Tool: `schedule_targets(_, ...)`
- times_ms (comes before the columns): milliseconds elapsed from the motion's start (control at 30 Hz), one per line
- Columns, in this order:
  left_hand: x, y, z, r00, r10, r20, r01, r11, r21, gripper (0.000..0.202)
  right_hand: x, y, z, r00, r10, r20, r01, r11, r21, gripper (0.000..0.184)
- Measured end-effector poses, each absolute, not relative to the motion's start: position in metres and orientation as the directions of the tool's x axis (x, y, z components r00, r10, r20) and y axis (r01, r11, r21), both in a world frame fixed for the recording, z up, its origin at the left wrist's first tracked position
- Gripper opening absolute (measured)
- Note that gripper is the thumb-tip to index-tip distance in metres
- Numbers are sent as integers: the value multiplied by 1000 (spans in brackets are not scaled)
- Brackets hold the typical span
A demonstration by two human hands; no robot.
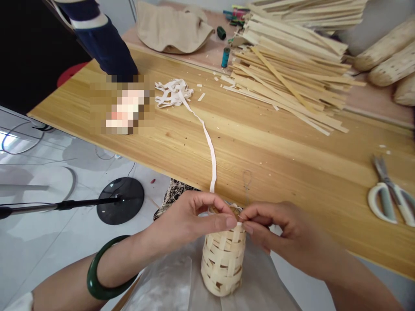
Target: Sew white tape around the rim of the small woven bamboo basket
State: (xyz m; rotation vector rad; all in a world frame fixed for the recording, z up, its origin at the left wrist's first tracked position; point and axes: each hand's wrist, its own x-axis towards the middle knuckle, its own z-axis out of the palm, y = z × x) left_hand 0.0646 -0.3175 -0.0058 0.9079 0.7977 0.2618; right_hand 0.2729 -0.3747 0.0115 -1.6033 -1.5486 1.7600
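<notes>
A small woven basket [223, 263] of pale bamboo strips stands upright over my lap. My left hand [207, 216] is closed on its rim, with thumb and fingers pinching the edge. At the same rim, on the right side, my right hand [279, 226] pinches something thin, too small to name. A white cloth tape [211, 151] runs from a tangled pile [173, 93] on the table down to the basket's top, behind my left fingers. A thin thread [247, 179] lies in a loop on the table edge just beyond my hands. Inside the basket is mostly hidden.
White-handled scissors [385, 190] lie on the wooden table [292, 164] at right. Bamboo strips [292, 73] are heaped at the back, beside a teal thread spool [225, 57]. Another person's sleeve [103, 43] reaches in at upper left. A black round stand base [120, 201] is on the floor.
</notes>
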Motion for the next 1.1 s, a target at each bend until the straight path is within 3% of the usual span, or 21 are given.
schedule_targets(200,69,-319,-10,624,560,-545,212,550,808,14,272,-372,10,-340,783,-520,362,-401,-841,21)
schedule_targets(300,69,-319,-13,599,579,-553,247,524,815,13,281,-374,6,-272,838,-473,334,-378,-863,19)
schedule_targets(467,68,-323,-18,628,592,-506,172,529,831,4,301,-373,2,-33,904,-427,224,-409,-884,23)
schedule_targets(633,67,-325,-22,655,553,-515,99,613,784,4,307,-367,0,33,940,-340,245,-337,-909,23)
schedule_targets(1100,65,-319,-19,676,496,-545,92,677,731,10,277,-369,-1,-290,916,-279,429,-136,-893,20)
